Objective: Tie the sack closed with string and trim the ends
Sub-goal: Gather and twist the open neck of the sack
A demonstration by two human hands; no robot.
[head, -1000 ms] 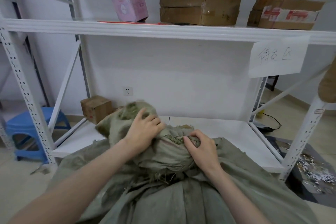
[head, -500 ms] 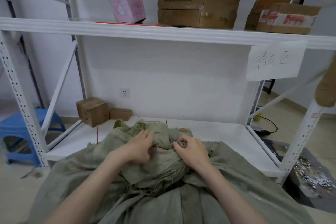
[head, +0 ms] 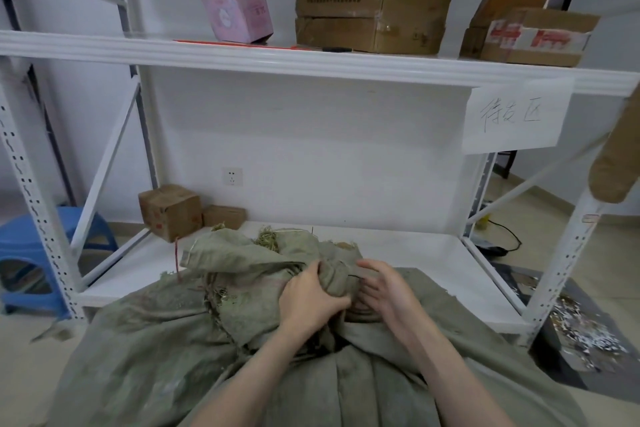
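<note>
A big grey-green woven sack [head: 166,357] stands right in front of me, its frayed mouth [head: 242,253] bunched up and flopping left onto the low shelf. My left hand [head: 308,302] grips the gathered neck of the sack. My right hand [head: 384,291] lies against the same bunch from the right, fingers bent on the cloth; whether it grips is unclear. A thin red string [head: 177,258] hangs at the left edge of the mouth. A thin dark strand shows between my hands.
A white metal rack holds the low shelf [head: 398,250] behind the sack, with two small cardboard boxes [head: 169,211] at its back left. The upper shelf carries a pink box [head: 239,14] and brown cartons [head: 370,17]. A blue stool [head: 31,253] stands at the left.
Both hands slid rightward along the sack's mouth and closed in on one bunch. The loose mouth cloth dropped toward the left, and the view shifted slightly.
</note>
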